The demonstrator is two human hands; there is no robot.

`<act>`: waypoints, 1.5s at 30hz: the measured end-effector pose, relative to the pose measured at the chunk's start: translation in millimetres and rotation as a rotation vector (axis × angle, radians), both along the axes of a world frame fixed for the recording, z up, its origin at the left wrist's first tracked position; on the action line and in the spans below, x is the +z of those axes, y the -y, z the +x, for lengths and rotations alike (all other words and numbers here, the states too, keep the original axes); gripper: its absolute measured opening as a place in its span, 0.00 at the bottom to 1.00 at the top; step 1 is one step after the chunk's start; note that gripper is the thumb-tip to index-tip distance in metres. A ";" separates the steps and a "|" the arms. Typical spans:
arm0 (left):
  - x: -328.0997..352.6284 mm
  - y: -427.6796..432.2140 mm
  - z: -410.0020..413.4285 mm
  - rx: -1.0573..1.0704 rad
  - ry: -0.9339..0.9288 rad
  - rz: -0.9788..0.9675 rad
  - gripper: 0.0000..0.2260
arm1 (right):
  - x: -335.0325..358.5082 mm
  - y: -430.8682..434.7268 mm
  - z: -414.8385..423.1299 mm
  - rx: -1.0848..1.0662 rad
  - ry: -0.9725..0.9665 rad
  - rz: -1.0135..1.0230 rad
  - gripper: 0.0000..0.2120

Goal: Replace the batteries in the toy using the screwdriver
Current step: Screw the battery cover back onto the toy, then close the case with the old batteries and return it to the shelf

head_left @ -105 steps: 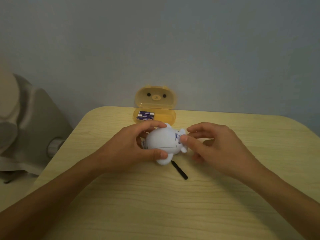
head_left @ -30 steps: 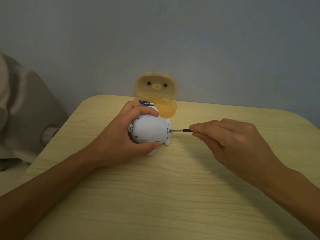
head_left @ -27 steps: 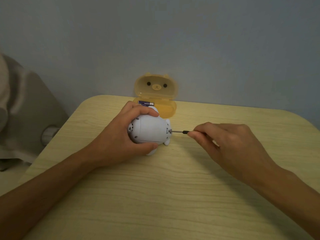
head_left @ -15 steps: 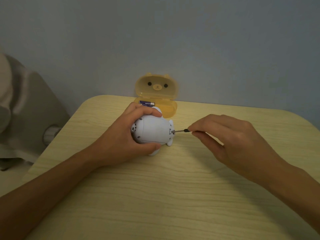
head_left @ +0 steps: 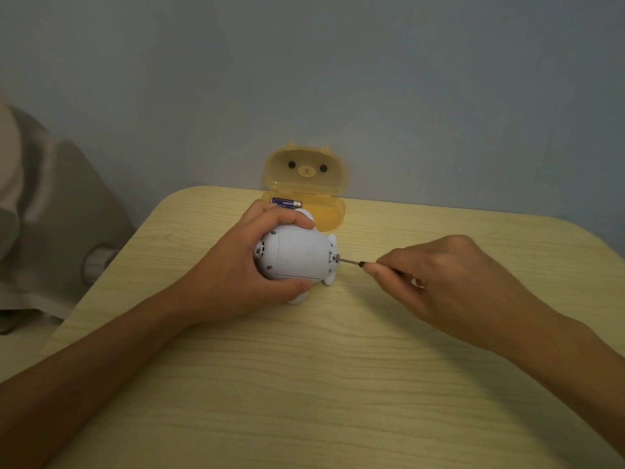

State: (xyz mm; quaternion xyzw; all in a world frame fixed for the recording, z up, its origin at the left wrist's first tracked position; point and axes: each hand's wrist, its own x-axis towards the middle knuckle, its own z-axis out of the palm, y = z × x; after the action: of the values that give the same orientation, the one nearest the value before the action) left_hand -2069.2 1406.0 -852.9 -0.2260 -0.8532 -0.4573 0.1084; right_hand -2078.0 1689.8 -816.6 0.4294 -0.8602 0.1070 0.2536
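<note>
- On table (head_left: 338, 384), centre: white toy (head_left: 297, 257), lying sideways, clasped in your left hand (head_left: 233, 275).
- At 3 o'clock of toy: screwdriver (head_left: 351, 262), tip at its end panel, pinched by your right hand (head_left: 449, 282).
- At 12 o'clock: open yellow bear case (head_left: 306, 170) holding battery (head_left: 285, 202).

In the middle of the frame, the left hand (head_left: 236, 275) wrapped around a round white plastic toy (head_left: 297, 255) on the pale wooden table (head_left: 338, 384). At centre right, the right hand (head_left: 449, 282) pinched a thin black screwdriver (head_left: 355, 263), its tip touching the toy's right end. Above the toy sat an open orange bear-faced plastic box (head_left: 306, 170) with a purple battery (head_left: 285, 202) inside.
</note>
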 end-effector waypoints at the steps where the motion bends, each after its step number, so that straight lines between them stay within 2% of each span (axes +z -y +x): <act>1: 0.3 -0.3 0.0 -0.006 -0.007 -0.006 0.31 | -1.8 4.6 2.7 -0.017 -0.002 0.006 0.24; 4: -0.1 0.6 -0.9 -0.005 -0.027 -0.023 0.31 | -6.3 7.1 4.7 -0.089 0.061 0.004 0.28; 7: -0.8 0.3 -1.2 0.045 -0.041 -0.021 0.30 | 3.5 -5.3 -0.2 -0.211 0.232 -0.084 0.32; 10: -0.4 1.1 -0.5 0.069 -0.010 0.007 0.30 | 7.3 -20.1 -3.9 -0.287 0.334 -0.160 0.26; 15: 5.4 0.6 7.4 -0.055 0.070 -0.044 0.31 | -11.3 -33.1 0.3 -0.262 0.428 -0.085 0.14; 19: 10.2 -3.2 15.7 -0.150 0.126 -0.085 0.32 | -16.4 -37.5 -0.4 -0.236 0.490 -0.052 0.09; 23: 12.4 -2.3 16.4 -0.154 0.161 -0.109 0.34 | -11.1 -34.6 -2.9 -0.261 0.555 -0.033 0.05; 26: 24.4 4.6 4.4 -0.116 0.184 -0.067 0.31 | 0.8 -23.0 -14.8 -0.298 0.633 -0.152 0.10; 29: 44.1 16.5 -28.5 0.098 0.160 0.074 0.24 | 8.7 -2.4 -47.5 -0.362 0.675 -0.325 0.14; 32: 49.5 29.3 -69.9 0.413 0.159 0.131 0.23 | 5.2 20.7 -89.3 -0.455 0.769 -0.510 0.31; 35: 35.9 36.0 -99.2 0.523 0.258 0.192 0.30 | -1.4 43.3 -113.6 -0.506 0.855 -0.651 0.43; 37: 28.9 35.2 -109.3 0.545 0.313 0.295 0.33 | -3.2 55.3 -122.6 -0.534 0.892 -0.703 0.43; 39: 28.2 30.0 -112.6 0.538 0.325 0.397 0.27 | -5.4 62.4 -128.7 -0.564 0.917 -0.729 0.42; 42: 28.5 23.0 -111.7 0.495 0.301 0.401 0.19 | -9.4 67.5 -134.6 -0.567 0.915 -0.746 0.43; 45: 29.7 19.8 -107.2 0.433 0.294 0.413 0.16 | -13.0 67.7 -135.1 -0.523 0.920 -0.813 0.40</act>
State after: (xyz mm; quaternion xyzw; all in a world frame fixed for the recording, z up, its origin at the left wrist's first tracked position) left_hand -2176.3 1386.2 -823.2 0.0558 -0.7772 -0.6147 0.1224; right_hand -2213.1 1622.0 -829.6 -0.0124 -0.8477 0.5300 0.0200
